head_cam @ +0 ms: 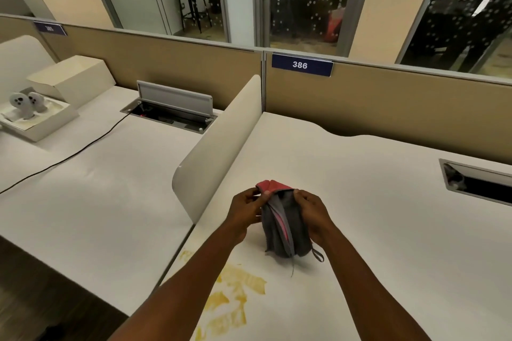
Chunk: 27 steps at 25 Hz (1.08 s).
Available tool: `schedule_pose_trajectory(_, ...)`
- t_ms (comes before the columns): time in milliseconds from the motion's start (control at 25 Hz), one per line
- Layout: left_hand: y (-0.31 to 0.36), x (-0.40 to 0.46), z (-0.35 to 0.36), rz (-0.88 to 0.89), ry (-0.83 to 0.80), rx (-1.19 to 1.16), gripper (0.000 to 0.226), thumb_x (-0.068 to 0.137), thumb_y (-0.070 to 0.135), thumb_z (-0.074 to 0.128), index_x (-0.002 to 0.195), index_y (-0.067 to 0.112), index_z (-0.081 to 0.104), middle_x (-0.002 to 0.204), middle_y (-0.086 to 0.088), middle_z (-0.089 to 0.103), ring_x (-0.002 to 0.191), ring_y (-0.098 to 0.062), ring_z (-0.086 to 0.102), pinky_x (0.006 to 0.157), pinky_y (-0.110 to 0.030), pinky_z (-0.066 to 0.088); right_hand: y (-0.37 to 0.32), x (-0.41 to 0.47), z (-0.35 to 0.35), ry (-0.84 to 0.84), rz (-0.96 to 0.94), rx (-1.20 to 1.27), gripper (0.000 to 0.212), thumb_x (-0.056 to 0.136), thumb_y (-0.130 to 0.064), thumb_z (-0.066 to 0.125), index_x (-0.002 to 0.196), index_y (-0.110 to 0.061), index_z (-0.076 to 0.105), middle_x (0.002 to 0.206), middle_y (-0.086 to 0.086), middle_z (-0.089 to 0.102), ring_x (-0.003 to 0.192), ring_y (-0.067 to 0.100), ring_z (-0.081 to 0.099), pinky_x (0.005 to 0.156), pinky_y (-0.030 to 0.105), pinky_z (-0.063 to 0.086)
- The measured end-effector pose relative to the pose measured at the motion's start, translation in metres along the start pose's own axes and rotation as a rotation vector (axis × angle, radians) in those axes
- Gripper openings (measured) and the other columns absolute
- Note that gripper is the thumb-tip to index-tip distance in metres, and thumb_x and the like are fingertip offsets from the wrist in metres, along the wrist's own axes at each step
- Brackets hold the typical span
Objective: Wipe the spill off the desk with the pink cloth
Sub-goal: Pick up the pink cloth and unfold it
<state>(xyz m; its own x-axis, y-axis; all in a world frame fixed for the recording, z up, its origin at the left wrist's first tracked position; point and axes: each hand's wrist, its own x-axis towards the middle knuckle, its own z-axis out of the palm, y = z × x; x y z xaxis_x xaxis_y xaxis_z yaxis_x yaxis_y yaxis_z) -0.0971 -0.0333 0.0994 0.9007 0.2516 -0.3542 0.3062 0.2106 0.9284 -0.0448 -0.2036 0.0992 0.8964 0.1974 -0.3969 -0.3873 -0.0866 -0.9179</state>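
The pink cloth (282,225), pink on one face and grey on the other, hangs folded above the white desk (388,202). My left hand (246,209) pinches its upper left edge and my right hand (311,216) grips its right side, so both hold it up between them. A smeared yellow spill (230,299) lies on the desk just below and in front of the cloth, partly under my left forearm, and runs toward the near left edge.
A curved white divider (219,147) stands left of the hands, between this desk and the neighbouring one. A cable tray opening (479,183) sits at the right. The left desk carries an open box with controllers (30,113), a black cable (83,147) and an open socket hatch (171,111).
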Motion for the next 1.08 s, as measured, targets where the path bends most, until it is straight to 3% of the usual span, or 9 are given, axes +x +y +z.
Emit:
schedule_pose_trajectory(160,0.015,-0.009,-0.003,-0.028,-0.085,0.047,0.026,0.097,0.025,0.066,0.117,0.011,0.072,0.105,-0.012,0.076,0.083,-0.028,0.076,0.067,-0.033,0.059,-0.005,-0.016,0.008,-0.148,-0.114,-0.116,0.046,0.086,-0.062,0.069,0.113,-0.025,0.071,0.112,-0.003,0.073,0.109,0.021,0.068,0.096,0.04,0.057)
schedule_pose_trajectory(240,0.022,-0.012,-0.006,-0.037,-0.147,0.102,0.024,0.097,0.026,0.064,0.112,0.009,0.074,0.099,-0.009,0.076,0.081,-0.025,0.075,0.067,-0.032,0.059,-0.004,-0.021,0.013,-0.057,-0.232,-0.197,0.028,0.088,-0.044,0.078,0.108,-0.025,0.074,0.106,-0.004,0.076,0.106,0.017,0.07,0.093,0.036,0.058)
schedule_pose_trajectory(320,0.029,-0.016,-0.013,0.0,-0.157,0.142,0.019,0.097,0.024,0.065,0.104,0.01,0.077,0.091,-0.007,0.075,0.076,-0.021,0.073,0.065,-0.029,0.058,-0.008,-0.025,0.015,0.02,-0.225,-0.142,0.009,0.094,-0.024,0.072,0.101,-0.022,0.076,0.101,0.001,0.077,0.102,0.024,0.071,0.088,0.041,0.061)
schedule_pose_trajectory(480,0.039,-0.023,-0.032,0.064,-0.106,0.129,0.012,0.098,0.02,0.063,0.104,0.018,0.074,0.089,-0.004,0.074,0.075,-0.019,0.069,0.062,-0.026,0.058,-0.011,-0.028,0.012,0.065,-0.007,0.31,0.014,0.1,-0.017,0.058,0.108,-0.014,0.07,0.101,0.008,0.071,0.094,0.028,0.064,0.076,0.04,0.055)
schedule_pose_trajectory(680,0.053,-0.02,-0.063,0.177,0.058,0.073,0.015,0.098,0.017,0.064,0.107,0.013,0.076,0.085,-0.004,0.073,0.075,-0.018,0.067,0.062,-0.027,0.06,-0.014,-0.011,-0.007,0.136,0.148,0.807,0.013,0.094,-0.02,0.056,0.1,-0.014,0.067,0.104,0.007,0.067,0.089,0.022,0.063,0.087,0.036,0.052)
schedule_pose_trajectory(760,0.057,-0.013,-0.075,0.212,0.138,0.106,0.012,0.096,0.018,0.066,0.097,0.021,0.078,0.085,-0.004,0.075,0.081,-0.022,0.069,0.071,-0.037,0.063,-0.024,-0.005,-0.013,0.185,0.147,0.782,0.011,0.09,-0.02,0.057,0.093,-0.016,0.067,0.103,0.007,0.065,0.088,0.021,0.062,0.088,0.034,0.052)
schedule_pose_trajectory(880,0.067,0.0,-0.085,0.254,0.23,0.251,0.01,0.092,0.022,0.07,0.095,0.028,0.077,0.091,0.0,0.078,0.091,-0.025,0.073,0.085,-0.046,0.061,-0.055,-0.006,-0.014,0.211,0.09,0.579,0.009,0.091,-0.021,0.058,0.085,-0.018,0.065,0.086,0.002,0.06,0.075,0.017,0.054,0.068,0.028,0.05)
schedule_pose_trajectory(960,0.077,0.006,-0.084,0.291,0.271,0.317,0.013,0.089,0.018,0.071,0.091,0.03,0.075,0.094,0.001,0.077,0.095,-0.023,0.072,0.088,-0.042,0.059,-0.077,-0.014,-0.013,0.227,-0.017,0.467,0.015,0.096,-0.021,0.055,0.084,-0.02,0.065,0.078,-0.001,0.058,0.067,0.014,0.051,0.06,0.027,0.043)
schedule_pose_trajectory(1080,0.082,0.005,-0.085,0.336,0.305,0.418,0.013,0.089,0.011,0.069,0.094,0.022,0.076,0.094,0.002,0.076,0.093,-0.018,0.07,0.085,-0.031,0.055,-0.086,-0.035,-0.013,0.121,-0.237,0.312,0.021,0.096,-0.017,0.053,0.085,-0.018,0.07,0.075,-0.004,0.065,0.067,0.012,0.056,0.062,0.025,0.044)
